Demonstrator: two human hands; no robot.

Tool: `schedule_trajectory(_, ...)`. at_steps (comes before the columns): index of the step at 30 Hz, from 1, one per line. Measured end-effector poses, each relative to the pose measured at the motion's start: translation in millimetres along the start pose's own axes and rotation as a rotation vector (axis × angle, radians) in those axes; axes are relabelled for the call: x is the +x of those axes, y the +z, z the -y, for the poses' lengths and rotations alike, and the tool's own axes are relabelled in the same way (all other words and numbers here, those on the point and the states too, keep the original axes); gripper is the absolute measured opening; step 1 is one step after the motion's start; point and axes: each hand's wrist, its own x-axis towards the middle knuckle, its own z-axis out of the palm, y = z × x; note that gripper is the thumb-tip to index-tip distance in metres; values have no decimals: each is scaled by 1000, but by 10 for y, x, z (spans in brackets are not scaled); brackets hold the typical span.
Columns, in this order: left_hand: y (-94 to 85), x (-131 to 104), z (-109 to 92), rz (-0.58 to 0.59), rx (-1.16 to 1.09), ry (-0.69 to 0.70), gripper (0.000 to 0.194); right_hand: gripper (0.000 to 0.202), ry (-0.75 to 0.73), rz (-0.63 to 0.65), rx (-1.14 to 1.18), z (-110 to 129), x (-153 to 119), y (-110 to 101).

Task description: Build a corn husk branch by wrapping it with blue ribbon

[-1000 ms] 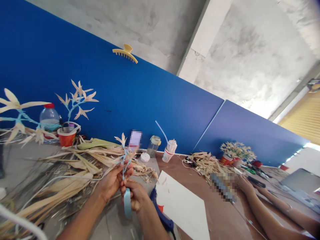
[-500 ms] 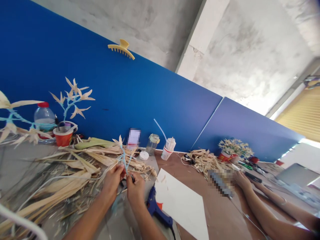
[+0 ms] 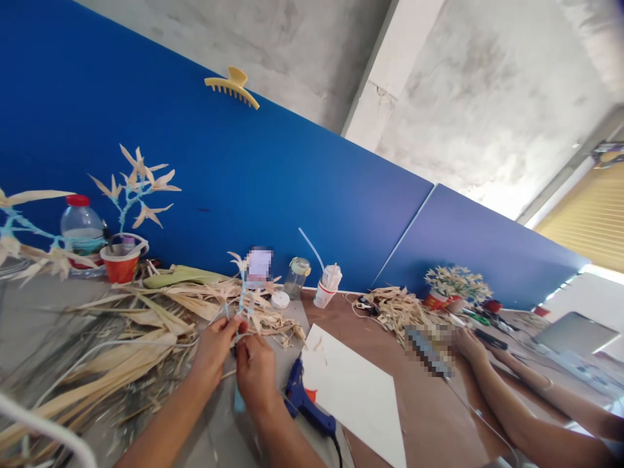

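In the head view, a small branch of corn-husk flowers with a light-blue wrapped stem (image 3: 242, 296) rises from between my hands. My left hand (image 3: 217, 344) pinches that stem near its lower part. Close against it, my right hand (image 3: 257, 370) is closed, its fingers curled just below the stem's base; what lies inside them is hidden. A light-blue strip (image 3: 238, 400) shows beneath my right hand. To the right of that hand a blue glue gun (image 3: 306, 403) lies on the table, partly over a white sheet (image 3: 355, 396).
Dry corn husks (image 3: 160, 325) cover the left side. Along the blue partition (image 3: 302, 175) stand a red cup (image 3: 121, 265) with a husk-flower branch, a water bottle (image 3: 80, 224), a phone, a glass jar (image 3: 296, 279) and a white cup (image 3: 325, 292). Another person's hand (image 3: 470, 351) works at right.
The flower branch has turned between my hands, and its blossoms now face differently. My right hand has shifted slightly left and rolled into a tighter curl. My left hand still holds the stem.
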Motion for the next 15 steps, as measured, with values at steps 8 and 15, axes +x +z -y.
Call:
schedule_trajectory(8,-56,-31,-52,329,-226,-239,20,15,910,495,1142,-16,184,-233)
schedule_trajectory(15,-59,-46,-64,287,-388,-302,14,14,937,454,1236,58,111,-114)
